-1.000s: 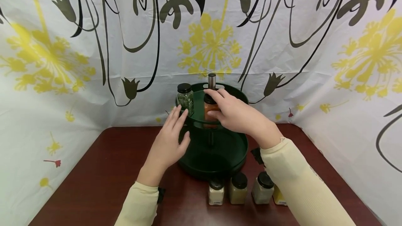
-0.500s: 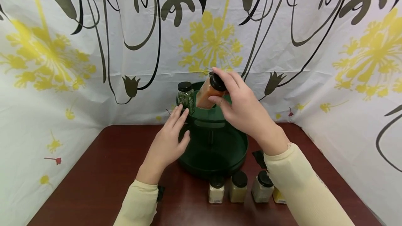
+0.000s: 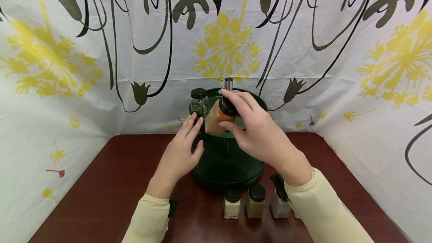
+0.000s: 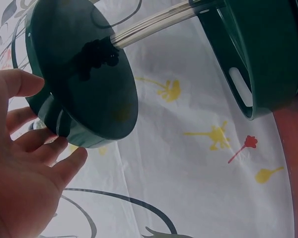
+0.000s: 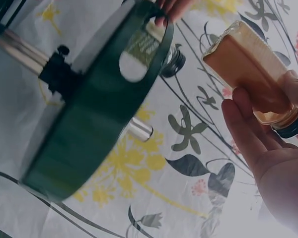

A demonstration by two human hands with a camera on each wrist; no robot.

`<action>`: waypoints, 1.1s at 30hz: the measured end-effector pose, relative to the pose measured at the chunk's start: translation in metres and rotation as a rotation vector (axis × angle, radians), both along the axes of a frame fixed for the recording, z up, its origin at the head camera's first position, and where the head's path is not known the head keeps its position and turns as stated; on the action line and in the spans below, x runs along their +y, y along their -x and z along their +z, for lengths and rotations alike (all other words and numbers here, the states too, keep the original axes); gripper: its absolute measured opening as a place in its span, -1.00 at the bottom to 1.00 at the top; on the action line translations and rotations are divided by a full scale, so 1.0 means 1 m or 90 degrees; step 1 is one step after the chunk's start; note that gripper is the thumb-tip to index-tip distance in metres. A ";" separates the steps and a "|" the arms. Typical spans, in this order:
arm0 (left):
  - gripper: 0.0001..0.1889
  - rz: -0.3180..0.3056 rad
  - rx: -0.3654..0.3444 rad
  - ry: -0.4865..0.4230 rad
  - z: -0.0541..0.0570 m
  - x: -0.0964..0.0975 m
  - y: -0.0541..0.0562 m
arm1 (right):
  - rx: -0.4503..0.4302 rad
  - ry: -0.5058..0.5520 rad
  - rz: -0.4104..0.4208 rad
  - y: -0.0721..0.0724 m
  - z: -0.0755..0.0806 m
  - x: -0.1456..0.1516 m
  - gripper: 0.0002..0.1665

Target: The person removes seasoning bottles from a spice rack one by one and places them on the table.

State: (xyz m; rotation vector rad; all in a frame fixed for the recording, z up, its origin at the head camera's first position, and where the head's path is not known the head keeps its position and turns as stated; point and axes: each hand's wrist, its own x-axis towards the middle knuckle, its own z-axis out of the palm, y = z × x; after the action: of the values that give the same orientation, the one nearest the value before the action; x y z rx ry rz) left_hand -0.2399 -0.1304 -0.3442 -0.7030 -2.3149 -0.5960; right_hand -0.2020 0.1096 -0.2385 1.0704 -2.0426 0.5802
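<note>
Head view, left to right: left hand [image 3: 177, 153], fingers spread, at the upper rim of 1 dark-green round 2-tier stand [image 3: 233, 168]; 1 clear black-lidded jar of green flakes [image 3: 199, 104], upper tier; 1 clear black-lidded jar of orange powder [image 3: 215, 118], tilted, apart from the stand, pinched by right hand [image 3: 258, 126]; 3 black-lidded jars [image 3: 255, 206] on reddish-brown table [image 3: 111, 183].

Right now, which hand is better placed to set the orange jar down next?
The right hand, most likely: it grips the orange jar, tilted and clear of the upper tray. The left hand holds no jar; its fingers are at the tray's rim, near the green-filled jar.
</note>
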 end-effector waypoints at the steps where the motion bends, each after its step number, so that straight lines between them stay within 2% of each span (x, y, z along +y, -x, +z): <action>1: -0.32 0.000 0.004 0.000 0.000 0.000 0.000 | -0.001 -0.002 0.003 -0.002 -0.004 -0.001 -0.09; 10: -0.31 0.005 0.037 0.016 -0.003 0.000 0.001 | -0.055 0.009 0.028 -0.021 -0.042 -0.007 -0.04; 16: -0.32 0.004 0.050 0.017 -0.002 0.000 0.002 | -0.092 0.013 0.030 -0.026 -0.063 -0.011 -0.05; 21: -0.36 -0.008 0.048 0.007 -0.001 0.000 0.001 | -0.116 0.011 0.030 -0.029 -0.075 -0.012 -0.07; 27: -0.38 -0.014 0.053 0.004 0.000 -0.002 0.001 | -0.136 -0.028 0.032 -0.029 -0.082 -0.014 -0.14; 33: -0.39 -0.020 0.044 0.002 0.000 -0.002 0.001 | -0.165 -0.064 0.061 -0.027 -0.088 -0.016 -0.20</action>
State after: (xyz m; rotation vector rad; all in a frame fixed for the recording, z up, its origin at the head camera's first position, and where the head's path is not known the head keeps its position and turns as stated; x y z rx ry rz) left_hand -0.2409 -0.1328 -0.3442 -0.7506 -2.2452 -0.5731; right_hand -0.1745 0.0940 -0.3267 1.2101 -2.2726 0.7027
